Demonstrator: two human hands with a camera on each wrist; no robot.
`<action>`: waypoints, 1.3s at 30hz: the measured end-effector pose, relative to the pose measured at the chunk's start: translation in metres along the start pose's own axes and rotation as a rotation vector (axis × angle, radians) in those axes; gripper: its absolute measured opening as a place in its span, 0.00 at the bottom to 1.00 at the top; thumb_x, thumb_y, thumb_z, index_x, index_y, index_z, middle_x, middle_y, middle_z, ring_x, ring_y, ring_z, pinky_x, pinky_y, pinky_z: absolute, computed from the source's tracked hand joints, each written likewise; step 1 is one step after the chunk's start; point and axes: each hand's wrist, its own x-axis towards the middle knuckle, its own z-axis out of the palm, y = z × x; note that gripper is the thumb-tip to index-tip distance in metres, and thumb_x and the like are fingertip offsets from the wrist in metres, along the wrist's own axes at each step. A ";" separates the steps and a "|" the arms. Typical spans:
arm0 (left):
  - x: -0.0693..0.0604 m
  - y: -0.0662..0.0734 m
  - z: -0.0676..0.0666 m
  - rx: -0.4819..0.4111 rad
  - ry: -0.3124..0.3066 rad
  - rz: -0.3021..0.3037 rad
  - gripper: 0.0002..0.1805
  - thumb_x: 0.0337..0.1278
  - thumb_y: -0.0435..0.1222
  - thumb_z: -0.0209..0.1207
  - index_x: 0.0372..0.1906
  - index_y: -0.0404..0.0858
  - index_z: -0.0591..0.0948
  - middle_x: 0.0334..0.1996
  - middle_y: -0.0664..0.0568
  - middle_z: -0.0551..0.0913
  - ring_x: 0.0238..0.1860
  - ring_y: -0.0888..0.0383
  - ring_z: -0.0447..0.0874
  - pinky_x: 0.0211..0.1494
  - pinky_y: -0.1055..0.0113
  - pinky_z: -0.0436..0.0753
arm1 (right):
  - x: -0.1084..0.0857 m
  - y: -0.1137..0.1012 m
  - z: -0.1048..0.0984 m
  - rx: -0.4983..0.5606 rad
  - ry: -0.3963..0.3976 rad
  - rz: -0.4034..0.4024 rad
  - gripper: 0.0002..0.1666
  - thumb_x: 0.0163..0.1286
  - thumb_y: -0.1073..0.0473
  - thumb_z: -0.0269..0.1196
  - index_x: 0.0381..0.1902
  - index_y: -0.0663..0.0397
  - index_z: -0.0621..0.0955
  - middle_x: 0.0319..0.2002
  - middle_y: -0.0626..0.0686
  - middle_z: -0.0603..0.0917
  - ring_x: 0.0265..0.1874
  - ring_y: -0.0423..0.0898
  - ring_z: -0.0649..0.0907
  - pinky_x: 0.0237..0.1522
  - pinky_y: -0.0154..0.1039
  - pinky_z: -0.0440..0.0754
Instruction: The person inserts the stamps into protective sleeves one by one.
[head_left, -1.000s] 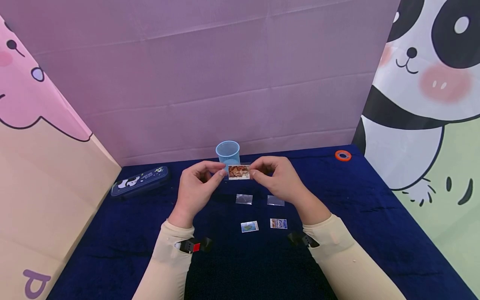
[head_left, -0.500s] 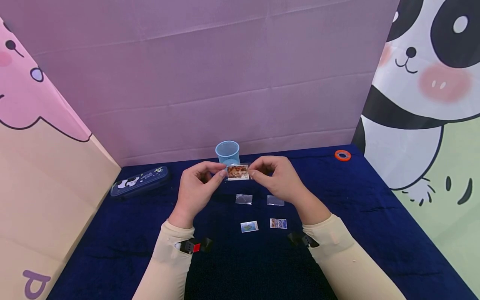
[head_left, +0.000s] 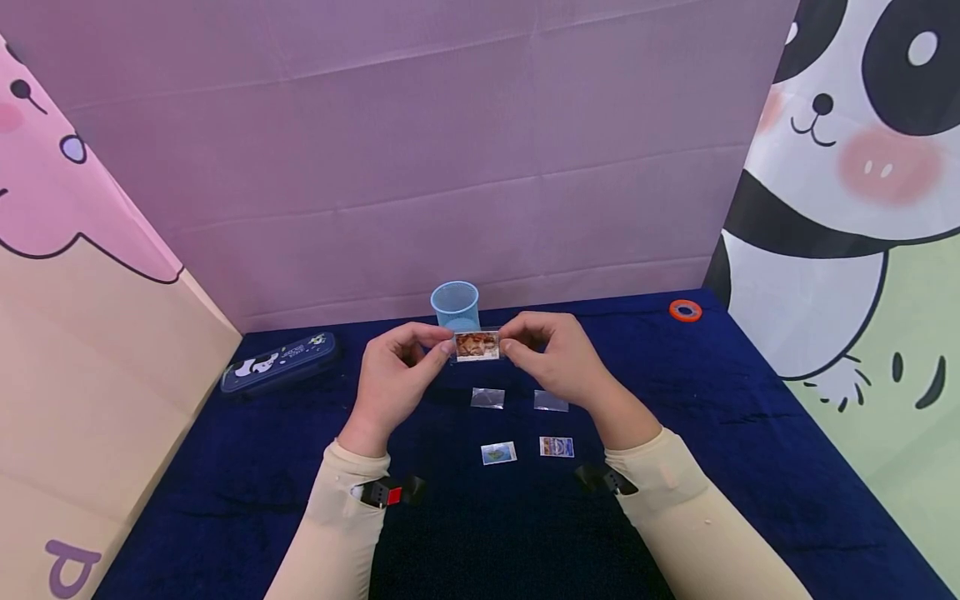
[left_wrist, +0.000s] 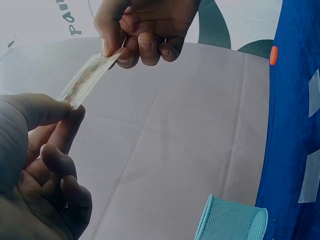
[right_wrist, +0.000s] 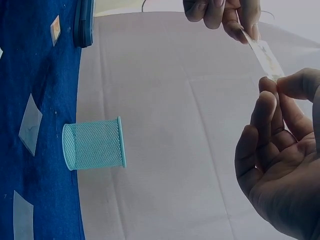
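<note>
Between the two hands, a small picture card (head_left: 477,346) in reddish-brown tones is held up above the table. A clear plastic sleeve (left_wrist: 90,80) appears to be around it. Thumb and forefinger of the left hand (head_left: 392,379) pinch its left end. The right hand (head_left: 558,358) pinches the right end the same way. Nearer on the cloth lie two clear sleeves, the left one (head_left: 488,398) and the right one (head_left: 551,402). Closer still are a green-blue card (head_left: 498,453) and a blue-purple card (head_left: 557,447).
Behind the hands stands a light blue mesh cup (head_left: 455,304). A dark blue pencil case (head_left: 281,363) with panda pictures lies at the left, and an orange ring-shaped roll (head_left: 686,311) at the back right. Another small card (right_wrist: 55,30) shows near the case in the right wrist view.
The card tilted and shifted very slightly between the fingers, with a little more of the clear sleeve showing half a second ago. Both hands stay in nearly the same place.
</note>
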 end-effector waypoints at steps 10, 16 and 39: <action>-0.002 -0.005 -0.004 0.020 -0.057 -0.001 0.05 0.67 0.37 0.70 0.43 0.42 0.92 0.25 0.52 0.80 0.22 0.50 0.68 0.23 0.67 0.65 | 0.001 0.001 0.000 -0.052 0.039 0.002 0.05 0.74 0.62 0.67 0.42 0.51 0.90 0.32 0.49 0.85 0.28 0.50 0.78 0.30 0.39 0.78; -0.001 -0.005 -0.004 0.028 -0.078 0.005 0.05 0.68 0.38 0.69 0.42 0.42 0.92 0.23 0.53 0.79 0.21 0.51 0.68 0.23 0.66 0.66 | 0.001 0.001 0.000 -0.051 0.047 0.001 0.04 0.73 0.62 0.68 0.40 0.51 0.91 0.31 0.49 0.85 0.28 0.50 0.79 0.30 0.40 0.78; -0.001 -0.006 -0.004 0.004 -0.074 0.003 0.04 0.68 0.35 0.69 0.42 0.39 0.91 0.25 0.52 0.81 0.21 0.53 0.68 0.24 0.67 0.66 | 0.001 0.001 0.001 -0.055 0.038 0.020 0.03 0.72 0.62 0.69 0.39 0.50 0.90 0.30 0.49 0.85 0.27 0.49 0.79 0.29 0.39 0.77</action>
